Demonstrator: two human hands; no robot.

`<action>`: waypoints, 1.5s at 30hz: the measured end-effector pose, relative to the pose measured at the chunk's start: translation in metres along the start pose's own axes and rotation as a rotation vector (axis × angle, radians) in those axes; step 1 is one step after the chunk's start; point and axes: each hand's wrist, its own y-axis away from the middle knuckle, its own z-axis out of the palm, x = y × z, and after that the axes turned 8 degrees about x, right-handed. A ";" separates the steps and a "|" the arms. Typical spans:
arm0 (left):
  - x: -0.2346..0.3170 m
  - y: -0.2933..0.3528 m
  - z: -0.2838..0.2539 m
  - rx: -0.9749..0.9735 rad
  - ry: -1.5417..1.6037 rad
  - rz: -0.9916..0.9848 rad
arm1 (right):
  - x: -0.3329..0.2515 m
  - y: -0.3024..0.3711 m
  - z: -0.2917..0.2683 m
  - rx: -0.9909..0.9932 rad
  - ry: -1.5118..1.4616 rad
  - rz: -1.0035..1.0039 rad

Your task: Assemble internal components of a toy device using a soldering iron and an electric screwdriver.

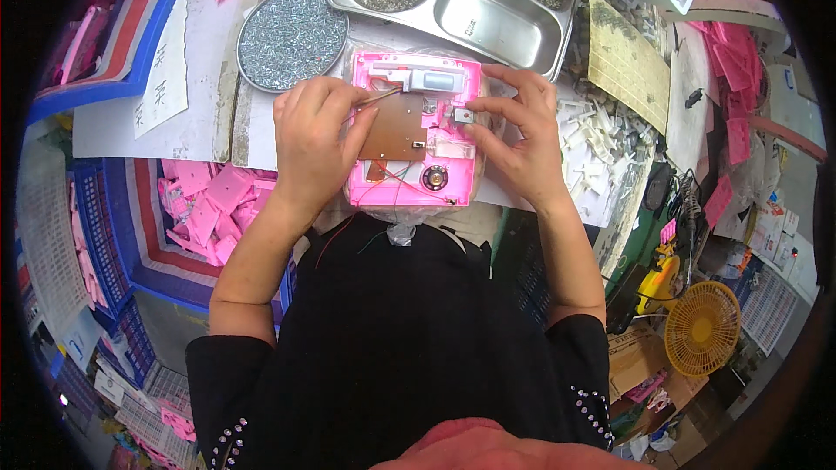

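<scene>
A bright pink plastic housing lies open in front of me, with a brown circuit board inside. My left hand is closed at the housing's left edge, pinching a thin pointed metal tool that resembles tweezers; its tip reaches over the board's top edge. Above the board sits a white and grey box-shaped part. At the right side my right hand pinches a small silver-grey block, like a little motor, between thumb and fingers. Thin wires and a round black speaker lie in the lower part.
Behind the housing stand a round dish of screws and a compartmented steel tray with more small metal parts. White plastic pieces are heaped at right. Pink parts fill a bin at left. A yellow fan is lower right.
</scene>
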 end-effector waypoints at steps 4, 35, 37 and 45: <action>0.008 0.000 -0.003 0.046 0.001 0.043 | -0.003 -0.004 -0.002 -0.035 0.069 -0.022; -0.001 0.001 -0.006 0.098 0.161 0.029 | -0.037 -0.052 0.059 0.016 0.276 -0.592; -0.005 0.002 -0.006 0.110 0.185 -0.005 | -0.038 -0.050 0.057 0.031 0.285 -0.571; 0.005 0.002 -0.023 0.250 0.432 -0.056 | -0.035 -0.040 0.038 0.035 0.134 -0.405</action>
